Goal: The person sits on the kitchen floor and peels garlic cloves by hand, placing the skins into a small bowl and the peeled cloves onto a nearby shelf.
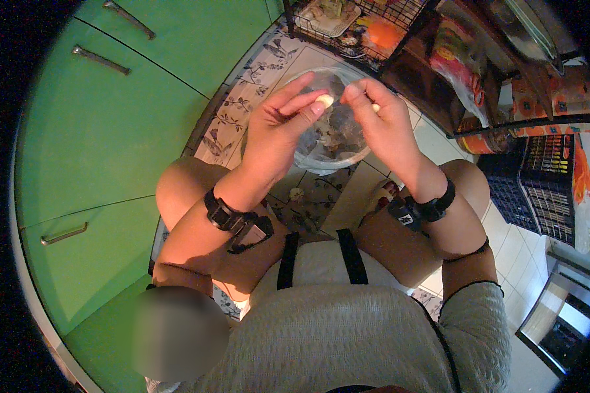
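Observation:
My left hand [275, 130] pinches a small pale piece, seemingly a peeled garlic clove [325, 101], between thumb and fingertips. Close beside it, my right hand [386, 115] has thumb and forefinger pressed together. A second small pale piece [375, 108] shows between its curled fingers, mostly hidden. Both hands are over a round bin [319, 164] lined with a clear plastic bag. Inside the bin lie dark and papery scraps [332, 137], partly covered by the hands. On the floor between my feet sits a small pale object [296, 194], perhaps a garlic bulb.
Green cabinets [128, 132] with metal handles rise on the left. A black wire rack [403, 14] holding a tray [327, 19] stands beyond the bin. To the right are a dark wooden shelf [408, 73] and dark plastic crates [509, 182]. Patterned tiles [231, 118] cover part of the floor.

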Demonstrator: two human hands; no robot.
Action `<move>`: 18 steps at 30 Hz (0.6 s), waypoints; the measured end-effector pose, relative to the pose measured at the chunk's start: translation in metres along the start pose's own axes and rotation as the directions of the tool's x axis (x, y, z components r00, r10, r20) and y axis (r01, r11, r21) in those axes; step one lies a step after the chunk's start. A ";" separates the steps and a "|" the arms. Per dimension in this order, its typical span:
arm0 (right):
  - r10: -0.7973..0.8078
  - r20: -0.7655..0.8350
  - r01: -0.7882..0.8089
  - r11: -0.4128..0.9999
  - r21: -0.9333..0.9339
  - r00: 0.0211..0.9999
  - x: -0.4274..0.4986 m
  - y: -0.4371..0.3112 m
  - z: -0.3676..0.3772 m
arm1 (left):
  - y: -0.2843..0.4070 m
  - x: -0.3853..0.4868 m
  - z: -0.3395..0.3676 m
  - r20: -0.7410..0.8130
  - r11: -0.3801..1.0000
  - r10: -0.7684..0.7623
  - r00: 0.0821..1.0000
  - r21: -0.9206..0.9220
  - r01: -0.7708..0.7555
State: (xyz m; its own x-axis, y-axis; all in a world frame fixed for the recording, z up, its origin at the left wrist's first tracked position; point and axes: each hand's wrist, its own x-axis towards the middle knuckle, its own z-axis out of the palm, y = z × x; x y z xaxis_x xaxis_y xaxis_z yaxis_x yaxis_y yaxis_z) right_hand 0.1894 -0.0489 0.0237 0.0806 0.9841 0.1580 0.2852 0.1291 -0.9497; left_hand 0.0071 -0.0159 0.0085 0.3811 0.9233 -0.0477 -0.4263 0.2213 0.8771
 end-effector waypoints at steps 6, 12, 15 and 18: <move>-0.185 0.037 0.187 0.935 -0.300 0.982 -0.008 -0.012 0.001 | 0.003 -0.004 0.000 -0.012 0.969 0.138 0.990 0.209 -0.132; -0.052 0.056 0.056 0.996 -0.069 0.997 -0.011 -0.007 -0.001 | 0.004 -0.002 0.000 0.037 0.982 0.065 0.997 0.177 -0.070; -0.071 -0.016 0.072 0.991 0.113 0.997 -0.011 -0.001 0.012 | 0.001 -0.005 0.004 0.030 0.980 0.038 0.999 0.196 -0.043; 0.015 -0.085 0.003 0.979 0.205 0.996 -0.009 -0.001 0.014 | 0.001 -0.006 0.006 0.021 0.989 0.055 0.998 0.140 -0.058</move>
State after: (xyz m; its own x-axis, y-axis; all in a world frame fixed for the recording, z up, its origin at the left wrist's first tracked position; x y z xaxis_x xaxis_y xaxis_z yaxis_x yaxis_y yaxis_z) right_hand 0.1755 -0.0559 0.0193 0.1657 0.9720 0.1664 0.0838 0.1542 -0.9845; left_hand 0.0096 -0.0238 0.0123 0.3740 0.9274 0.0107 -0.3288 0.1218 0.9365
